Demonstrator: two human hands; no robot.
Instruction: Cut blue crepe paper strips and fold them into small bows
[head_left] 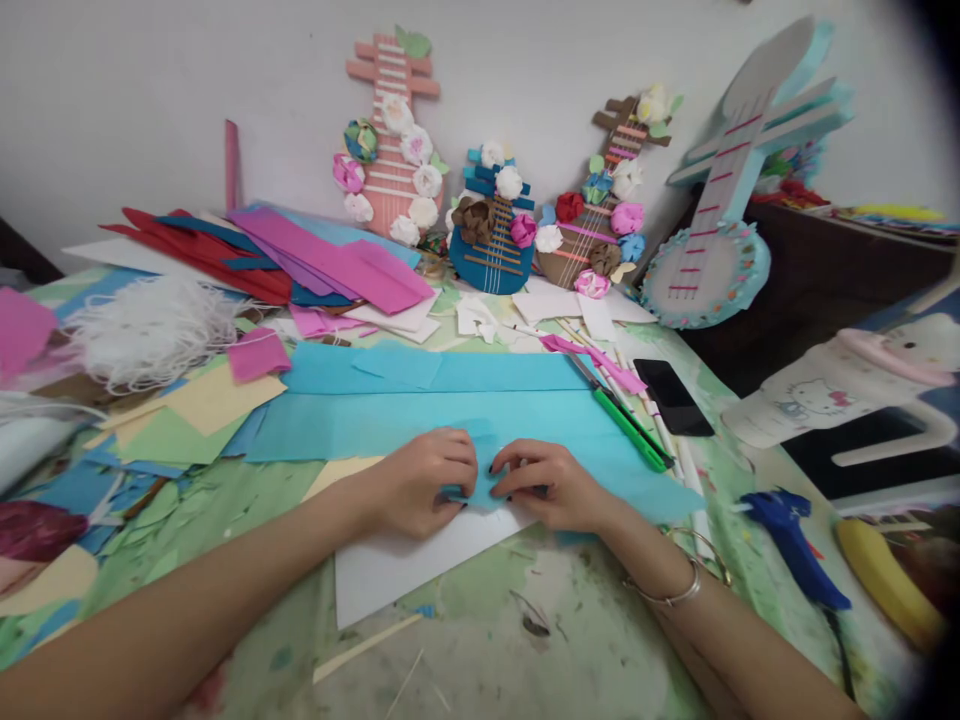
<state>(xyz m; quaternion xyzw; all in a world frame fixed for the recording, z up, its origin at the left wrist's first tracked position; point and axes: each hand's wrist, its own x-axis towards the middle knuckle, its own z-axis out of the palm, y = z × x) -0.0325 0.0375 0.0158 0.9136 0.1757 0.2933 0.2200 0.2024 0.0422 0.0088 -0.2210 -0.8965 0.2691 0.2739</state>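
A small piece of light blue crepe paper (pixel 487 490) is pinched between both hands, just above the table. My left hand (pixel 431 480) has its fingers curled closed on the piece's left side. On its right side, my right hand (pixel 547 483) grips the edge between thumb and bent fingers. Under the hands lies a white sheet (pixel 397 575), with larger light blue crepe paper (pixel 337 420) spread flat behind it. Resting on the blue paper at the right is a green utility knife (pixel 634 428).
Right of the hands are a black phone (pixel 673 397), a blue glue gun (pixel 799 545) and a white tumbler (pixel 825 395). Coloured paper (pixel 337 255) and white string (pixel 146 330) heap up at the left. Flower-decorated cardboard instruments (pixel 491 250) lean against the wall.
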